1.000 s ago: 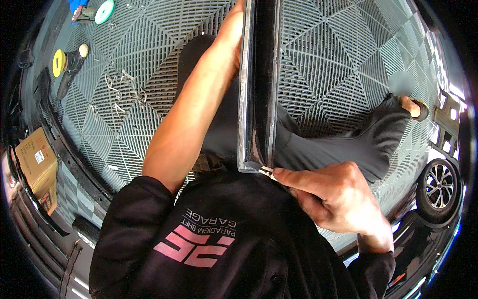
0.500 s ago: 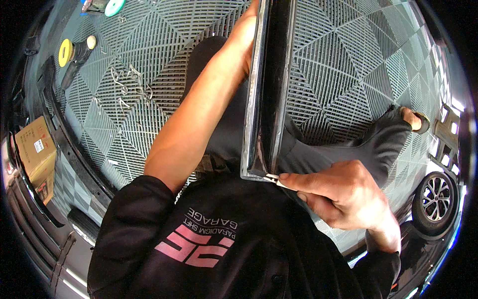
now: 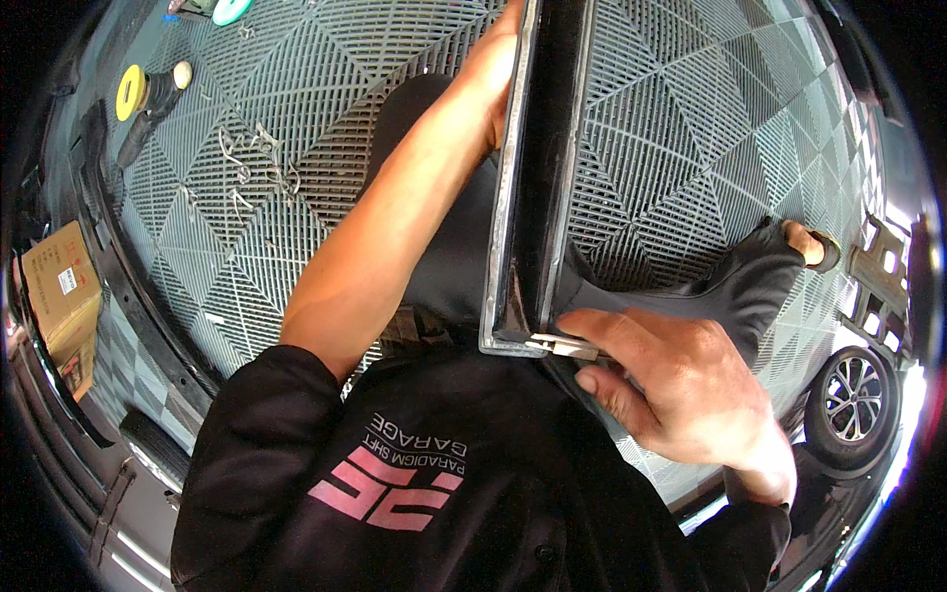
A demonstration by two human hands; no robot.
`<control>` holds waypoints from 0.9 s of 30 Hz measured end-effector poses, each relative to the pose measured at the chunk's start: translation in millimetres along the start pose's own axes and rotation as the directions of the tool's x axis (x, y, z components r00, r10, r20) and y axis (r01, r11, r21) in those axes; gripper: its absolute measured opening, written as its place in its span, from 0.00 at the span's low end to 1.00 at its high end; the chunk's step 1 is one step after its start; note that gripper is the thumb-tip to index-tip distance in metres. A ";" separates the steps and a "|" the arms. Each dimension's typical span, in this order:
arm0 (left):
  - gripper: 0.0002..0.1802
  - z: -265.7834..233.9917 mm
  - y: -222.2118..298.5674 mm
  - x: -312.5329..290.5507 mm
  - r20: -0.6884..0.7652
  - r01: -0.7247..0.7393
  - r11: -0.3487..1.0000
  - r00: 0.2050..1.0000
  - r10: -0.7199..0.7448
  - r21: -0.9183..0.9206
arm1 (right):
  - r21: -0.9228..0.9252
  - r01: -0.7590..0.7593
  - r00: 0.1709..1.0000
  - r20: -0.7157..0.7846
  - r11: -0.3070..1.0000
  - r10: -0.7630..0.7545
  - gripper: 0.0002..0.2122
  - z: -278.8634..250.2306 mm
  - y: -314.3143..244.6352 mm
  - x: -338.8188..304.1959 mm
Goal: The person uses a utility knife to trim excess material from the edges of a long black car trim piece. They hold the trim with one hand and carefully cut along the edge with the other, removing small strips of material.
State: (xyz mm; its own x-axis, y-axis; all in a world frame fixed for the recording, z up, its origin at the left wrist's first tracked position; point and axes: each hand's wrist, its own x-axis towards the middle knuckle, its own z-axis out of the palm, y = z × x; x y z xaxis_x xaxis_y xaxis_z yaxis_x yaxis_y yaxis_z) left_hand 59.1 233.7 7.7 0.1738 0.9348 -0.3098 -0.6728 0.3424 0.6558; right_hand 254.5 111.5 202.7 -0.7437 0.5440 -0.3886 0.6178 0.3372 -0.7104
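Note:
A long, glossy black car trim piece (image 3: 547,178) with a pale grey edge runs upright from the top of the view to my lap. My left hand (image 3: 501,69) is against its left edge near the top, its fingers hidden behind the piece. At the near end, a small off-white strip (image 3: 574,348) lies across the corner, its right end sticking out beyond the edge. My right hand (image 3: 681,380) is beside this strip, open, with the index finger just above it and the thumb apart below it.
The floor is grey grid tile (image 3: 661,148). Small pale clips (image 3: 252,163) lie scattered at the left. Behind them is a tool with a yellow disc (image 3: 130,92). A cardboard box (image 3: 64,286) stands far left, a car wheel (image 3: 853,400) at the right. My legs spread around the trim.
My right index finger and thumb have moved apart around the off-white strip, and more of the strip shows. The left arm keeps nearly the same pose as the view shifts slightly.

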 end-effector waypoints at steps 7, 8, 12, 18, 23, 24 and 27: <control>0.20 2.9 2.6 2.2 0.016 0.020 0.998 1.000 -0.019 -0.060 | 0.034 0.100 0.995 0.026 0.994 -0.101 0.24 11.8 8.2 10.6; 0.19 6.5 2.4 0.8 0.007 0.003 0.998 1.000 -0.003 -0.064 | 0.054 0.122 0.992 0.012 0.991 -0.123 0.24 13.6 8.1 12.2; 0.18 9.4 6.0 5.1 0.049 0.000 0.998 0.999 0.003 -0.057 | -0.051 0.127 0.992 0.006 0.991 -0.127 0.23 17.7 4.4 16.6; 0.19 9.8 6.9 4.1 0.034 -0.014 0.999 0.999 0.016 -0.047 | -0.046 0.167 0.986 0.015 0.985 -0.167 0.22 21.2 11.3 21.2; 0.23 4.9 6.2 3.3 0.003 0.065 0.997 0.998 -0.065 -0.029 | -0.036 0.145 0.988 0.061 0.989 -0.143 0.20 14.4 9.7 26.1; 0.24 4.4 5.4 4.6 -0.001 0.074 0.997 0.997 -0.074 -0.024 | -0.022 0.137 0.989 0.065 0.990 -0.136 0.20 12.8 10.0 27.1; 0.25 5.4 3.4 6.4 -0.020 0.040 0.999 0.999 -0.040 0.012 | 0.013 0.124 0.990 0.065 0.992 -0.125 0.19 7.5 12.2 28.3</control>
State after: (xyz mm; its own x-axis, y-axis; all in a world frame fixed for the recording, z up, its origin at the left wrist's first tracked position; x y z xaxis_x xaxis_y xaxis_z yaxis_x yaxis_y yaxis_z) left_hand 61.8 241.3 11.7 0.1860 0.9184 -0.3491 -0.6566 0.3805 0.6512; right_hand 239.1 125.2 178.7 -0.8299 0.4466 -0.3343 0.5173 0.3917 -0.7609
